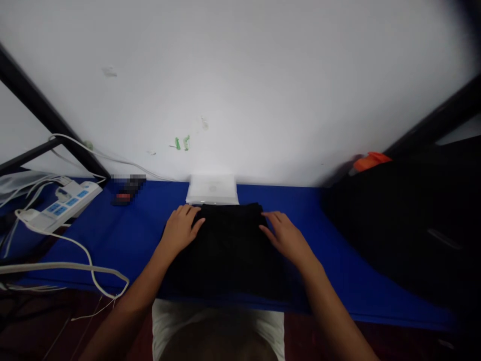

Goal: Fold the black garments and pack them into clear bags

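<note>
The black cloth (229, 250) looks soft and limp — best taken at its far corners. Left hand (182, 228) and right hand (286, 236) lie flat there, open, clasping nothing.

White wall (240, 75), scuffed, green marks (182, 144). Blue-covered table (124, 235) against it. Black frame bars (45, 116) slanting at both sides. White power strip (67, 201) and cables (56, 266) at left. Dark floor (33, 316) below.

We wear a white top (167, 321), glimpsed at the lower edge. Our arms (139, 296) are unsleeved, bare down to left hand (181, 229) and right hand (286, 238).
</note>
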Demonstrator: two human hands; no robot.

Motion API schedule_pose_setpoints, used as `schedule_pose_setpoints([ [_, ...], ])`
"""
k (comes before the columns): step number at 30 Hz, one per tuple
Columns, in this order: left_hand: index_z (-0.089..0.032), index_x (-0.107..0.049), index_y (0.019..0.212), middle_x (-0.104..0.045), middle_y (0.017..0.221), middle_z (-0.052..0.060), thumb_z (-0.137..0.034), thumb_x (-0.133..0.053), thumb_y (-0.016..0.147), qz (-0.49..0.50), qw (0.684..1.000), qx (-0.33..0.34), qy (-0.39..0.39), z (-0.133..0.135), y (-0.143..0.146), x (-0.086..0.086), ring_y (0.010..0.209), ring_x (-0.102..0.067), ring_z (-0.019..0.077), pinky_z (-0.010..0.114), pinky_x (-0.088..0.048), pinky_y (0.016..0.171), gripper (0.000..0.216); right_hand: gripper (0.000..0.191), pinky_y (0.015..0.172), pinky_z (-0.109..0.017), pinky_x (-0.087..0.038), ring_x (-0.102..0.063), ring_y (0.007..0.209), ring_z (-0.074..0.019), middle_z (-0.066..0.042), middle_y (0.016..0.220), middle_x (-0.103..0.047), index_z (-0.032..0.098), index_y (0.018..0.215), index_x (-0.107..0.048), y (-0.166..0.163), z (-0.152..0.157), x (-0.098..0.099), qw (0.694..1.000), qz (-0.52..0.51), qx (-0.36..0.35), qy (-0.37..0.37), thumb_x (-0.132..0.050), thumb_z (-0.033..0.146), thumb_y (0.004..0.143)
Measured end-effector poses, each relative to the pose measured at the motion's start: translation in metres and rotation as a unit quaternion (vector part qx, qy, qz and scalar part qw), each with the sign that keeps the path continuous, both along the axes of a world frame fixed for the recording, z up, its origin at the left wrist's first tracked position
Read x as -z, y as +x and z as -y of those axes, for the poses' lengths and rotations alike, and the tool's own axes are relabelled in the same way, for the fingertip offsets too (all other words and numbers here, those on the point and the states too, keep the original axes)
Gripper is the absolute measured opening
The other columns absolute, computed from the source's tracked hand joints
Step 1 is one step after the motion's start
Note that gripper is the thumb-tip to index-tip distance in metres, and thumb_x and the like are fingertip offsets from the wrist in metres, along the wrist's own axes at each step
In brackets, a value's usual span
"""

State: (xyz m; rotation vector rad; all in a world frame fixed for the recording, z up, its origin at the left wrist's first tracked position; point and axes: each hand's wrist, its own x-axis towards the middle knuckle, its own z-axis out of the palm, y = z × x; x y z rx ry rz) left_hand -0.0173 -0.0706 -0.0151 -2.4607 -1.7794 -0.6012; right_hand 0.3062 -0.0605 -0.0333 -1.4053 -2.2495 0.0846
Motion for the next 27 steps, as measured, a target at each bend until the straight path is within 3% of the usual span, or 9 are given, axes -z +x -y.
schedule_pose_setpoints([
  [4, -0.016, -0.058, 0.120, -0.061, 0.117, 0.013, -0.029, -0.057, 0.092, -0.036, 0.999, 0.024, -0.027, -0.028, 0.015, 0.000, 0.107, -0.057, 0.0308, 0.043, -0.048, 0.085, 0.031, 0.034, 0.087, -0.047, -0.053, -0.060, 0.103, -0.0317, -0.014, 0.113, -0.063, 0.019, 0.125, -0.055, -0.009, -0.031, 0.008, 0.997, 0.067, -0.006, 0.027, -0.049, 0.022, 0.092],
  [7, -0.017, -0.062, 0.105, -0.063, 0.107, 0.010, -0.022, -0.058, 0.091, -0.032, 0.999, 0.031, -0.030, -0.030, 0.017, 0.000, 0.100, -0.058, 0.0278, 0.041, -0.048, 0.084, 0.016, 0.028, 0.082, -0.045, -0.054, -0.059, 0.092, -0.0297, -0.012, 0.100, -0.065, 0.018, 0.115, -0.059, -0.013, -0.036, 0.008, 0.996, 0.086, -0.016, 0.018, -0.050, 0.016, 0.089],
  [11, -0.019, -0.060, 0.099, -0.063, 0.105, 0.008, -0.018, -0.056, 0.090, -0.008, 0.999, 0.028, -0.022, -0.023, 0.013, -0.004, 0.098, -0.058, 0.0252, 0.038, -0.048, 0.084, 0.010, 0.015, 0.076, -0.041, -0.053, -0.057, 0.087, -0.0270, -0.009, 0.092, -0.061, 0.022, 0.098, -0.059, -0.011, -0.029, -0.001, 0.998, 0.046, -0.023, 0.030, -0.050, 0.015, 0.089],
  [14, -0.019, -0.057, 0.097, -0.065, 0.105, 0.008, -0.015, -0.055, 0.089, 0.055, 0.997, 0.048, -0.007, -0.011, 0.008, -0.009, 0.100, -0.059, 0.0245, 0.038, -0.048, 0.085, 0.009, 0.008, 0.078, -0.042, -0.052, -0.057, 0.090, -0.0266, -0.009, 0.095, -0.060, 0.023, 0.091, -0.054, -0.006, -0.016, -0.011, 0.999, -0.012, -0.043, 0.030, -0.052, 0.016, 0.087],
  [17, -0.019, -0.057, 0.097, -0.067, 0.101, 0.006, -0.016, -0.053, 0.091, 0.102, 0.988, 0.119, -0.009, 0.014, 0.003, -0.016, 0.097, -0.061, 0.0221, 0.038, -0.047, 0.086, 0.008, 0.010, 0.086, -0.044, -0.051, -0.057, 0.102, -0.0266, -0.010, 0.111, -0.060, 0.024, 0.088, -0.049, 0.000, 0.008, -0.018, 0.994, -0.060, -0.093, 0.011, -0.052, 0.015, 0.086],
  [22, -0.022, -0.059, 0.100, -0.068, 0.095, 0.001, -0.025, -0.057, 0.093, 0.076, 0.961, 0.239, -0.114, 0.057, -0.006, -0.017, 0.093, -0.062, 0.0184, 0.038, -0.044, 0.095, 0.008, 0.007, 0.092, -0.045, -0.051, -0.057, 0.115, -0.0262, -0.010, 0.125, -0.060, 0.024, 0.089, -0.052, 0.008, 0.053, -0.010, 0.987, -0.038, -0.142, -0.069, -0.056, 0.019, 0.088],
  [24, -0.023, -0.060, 0.104, -0.068, 0.099, 0.002, -0.027, -0.055, 0.094, 0.104, 0.966, 0.217, -0.093, 0.061, -0.014, -0.011, 0.098, -0.062, 0.0185, 0.037, -0.044, 0.096, 0.011, 0.006, 0.094, -0.047, -0.051, -0.058, 0.116, -0.0273, -0.010, 0.122, -0.063, 0.024, 0.090, -0.054, 0.007, 0.063, -0.003, 0.988, -0.032, -0.134, -0.068, -0.059, 0.026, 0.090],
  [27, -0.023, -0.059, 0.114, -0.065, 0.113, 0.008, -0.031, -0.052, 0.094, 0.132, 0.990, 0.050, 0.013, 0.049, -0.033, 0.003, 0.111, -0.058, 0.0240, 0.042, -0.045, 0.097, 0.022, 0.008, 0.095, -0.048, -0.050, -0.059, 0.114, -0.0272, -0.010, 0.117, -0.066, 0.023, 0.090, -0.056, 0.001, 0.065, 0.004, 0.992, -0.057, -0.110, -0.035, -0.059, 0.030, 0.092],
])
